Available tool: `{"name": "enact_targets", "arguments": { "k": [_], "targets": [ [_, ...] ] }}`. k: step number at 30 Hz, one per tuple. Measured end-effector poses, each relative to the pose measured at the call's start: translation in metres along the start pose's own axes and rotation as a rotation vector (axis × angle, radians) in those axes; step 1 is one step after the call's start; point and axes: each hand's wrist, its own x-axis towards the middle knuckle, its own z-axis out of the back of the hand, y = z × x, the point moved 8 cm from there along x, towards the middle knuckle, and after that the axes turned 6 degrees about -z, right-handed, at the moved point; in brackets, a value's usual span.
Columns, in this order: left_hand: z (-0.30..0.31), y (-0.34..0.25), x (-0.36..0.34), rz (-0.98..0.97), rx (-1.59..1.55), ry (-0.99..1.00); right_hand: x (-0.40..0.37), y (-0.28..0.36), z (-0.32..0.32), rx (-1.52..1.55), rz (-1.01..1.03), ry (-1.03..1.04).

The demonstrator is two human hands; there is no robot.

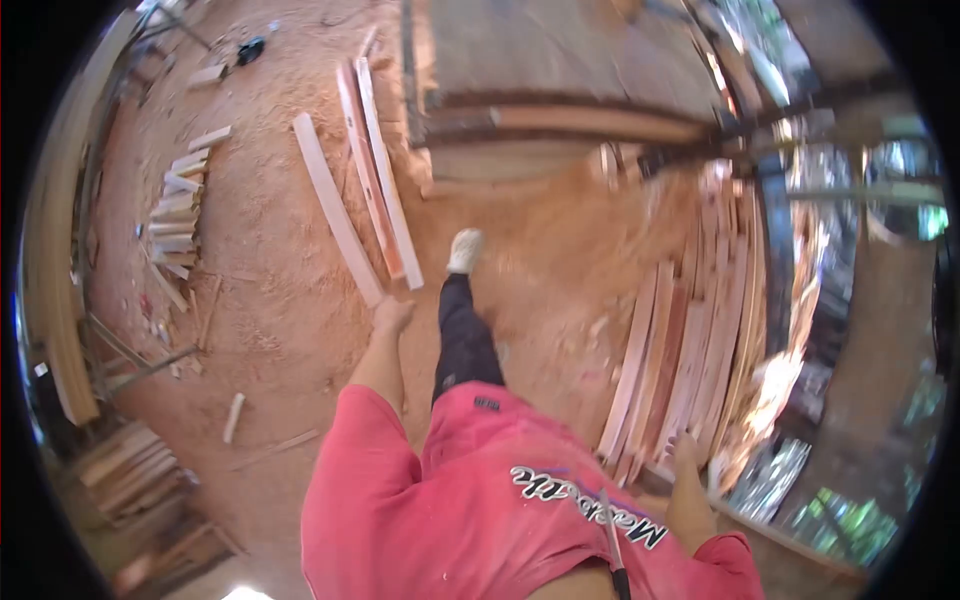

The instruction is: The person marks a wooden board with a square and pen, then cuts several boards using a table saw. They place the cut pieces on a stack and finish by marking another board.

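My left hand (pixel 393 313) is closed at the near end of a pale wooden board (pixel 335 205), which stretches forward from it. Its fingers are partly hidden and slightly blurred. Just right of that board, two more long boards (pixel 385 180) lie side by side on the sandy ground. My right hand (pixel 684 448) is low on the right, at the near end of a row of long planks (pixel 690 350), with its fingers apart and nothing held in them.
A raised wooden structure (pixel 570 125) spans the top centre. Short wood pieces (pixel 178 215) lie in a pile on the left ground. Long beams (pixel 62 250) run along the left edge, above stacked timber (pixel 130 470). My white shoe (pixel 465 250) is ahead on sawdust-covered ground.
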Motion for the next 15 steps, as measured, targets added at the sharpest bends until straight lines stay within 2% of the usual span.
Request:
{"name": "enact_targets", "arguments": {
  "k": [1, 2, 3, 4, 5, 6, 7, 8, 10, 12, 13, 14, 15],
  "targets": [
    [-0.051, 0.035, -0.008, -0.03, 0.076, 0.05, -0.011, -0.054, 0.009, 0.189, -0.083, 0.025],
    [-0.091, 0.054, -0.04, -0.043, 0.09, 0.23, -0.021, -0.102, 0.014, 0.378, -0.161, 0.041],
    [-0.09, 0.038, -0.103, -0.033, 0.184, 0.414, -0.027, -0.16, 0.005, 0.527, -0.242, 0.022],
    [-0.125, 0.075, -0.121, -0.023, 0.222, 0.487, -0.039, -0.196, -0.011, 0.547, -0.279, 0.033],
    [-0.177, 0.154, -0.11, -0.104, 0.123, 0.524, -0.056, -0.234, -0.03, 0.482, -0.37, 0.042],
    [-0.214, 0.206, -0.111, -0.181, 0.021, 0.567, -0.073, -0.27, -0.043, 0.419, -0.46, 0.051],
    [-0.214, 0.211, -0.129, -0.178, 0.116, 0.601, -0.082, -0.3, -0.064, 0.326, -0.497, 0.153],
    [-0.205, 0.206, -0.134, -0.173, 0.197, 0.603, -0.088, -0.319, -0.081, 0.36, -0.532, 0.162],
    [-0.179, 0.182, -0.131, -0.195, 0.348, 0.594, -0.093, -0.326, -0.127, 0.16, -0.475, 0.361],
    [-0.152, 0.146, -0.093, -0.291, 0.519, 0.564, -0.061, -0.344, -0.172, 0.264, -0.42, 0.469],
    [-0.141, 0.126, -0.058, -0.376, 0.621, 0.532, -0.06, -0.318, -0.173, 0.371, -0.343, 0.478],
    [-0.138, 0.103, -0.013, -0.549, 0.748, 0.49, -0.08, -0.268, -0.155, 0.443, -0.234, 0.37],
    [-0.098, 0.014, -0.019, -0.401, 0.689, 0.345, -0.077, -0.247, -0.152, 0.6, -0.2, 0.34]
  ]
}}
